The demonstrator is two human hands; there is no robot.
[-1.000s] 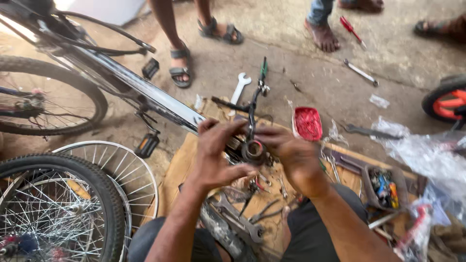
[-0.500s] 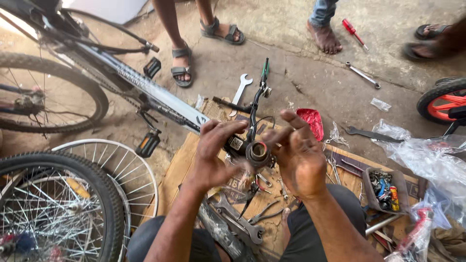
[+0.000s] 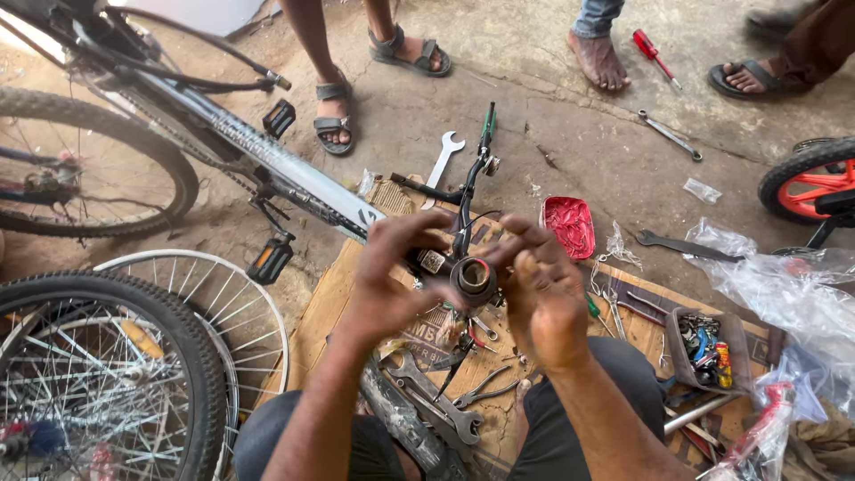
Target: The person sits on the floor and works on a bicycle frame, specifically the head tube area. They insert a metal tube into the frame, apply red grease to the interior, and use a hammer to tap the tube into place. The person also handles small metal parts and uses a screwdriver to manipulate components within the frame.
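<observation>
Greasy metal sits between your two hands: a short round bicycle part (image 3: pixel 473 278), a stubby cylinder with an open bore, held above the near middle of the cardboard sheet (image 3: pixel 334 298) spread on the ground. Your left hand (image 3: pixel 389 283) is closed around its left side, thumb and fingers pinched on the body. Your right hand (image 3: pixel 545 301) touches the right side with its fingertips, but whether it truly clamps the part or only steadies it cannot be told from here.

To do this well, hold the left hand firm and let the right fingertips do the fine work, close to the rim, so nothing small drops among the tools below. Keep the part over the cardboard rather than over the dirt.

Its open end faces up toward you, slightly tilted, so the short axis of the bore runs roughly from the cardboard to your face; it has no marked long axis to speak of.

Just behind it, a black bicycle fork and stem (image 3: pixel 466 191) lies pointing away. A red tub of grease (image 3: pixel 568 226) rests at the cardboard's far right corner, a wrench (image 3: pixel 443 158) lies beyond the far edge, and pliers and spanners (image 3: pixel 436 405) lie near your knees.
</observation>
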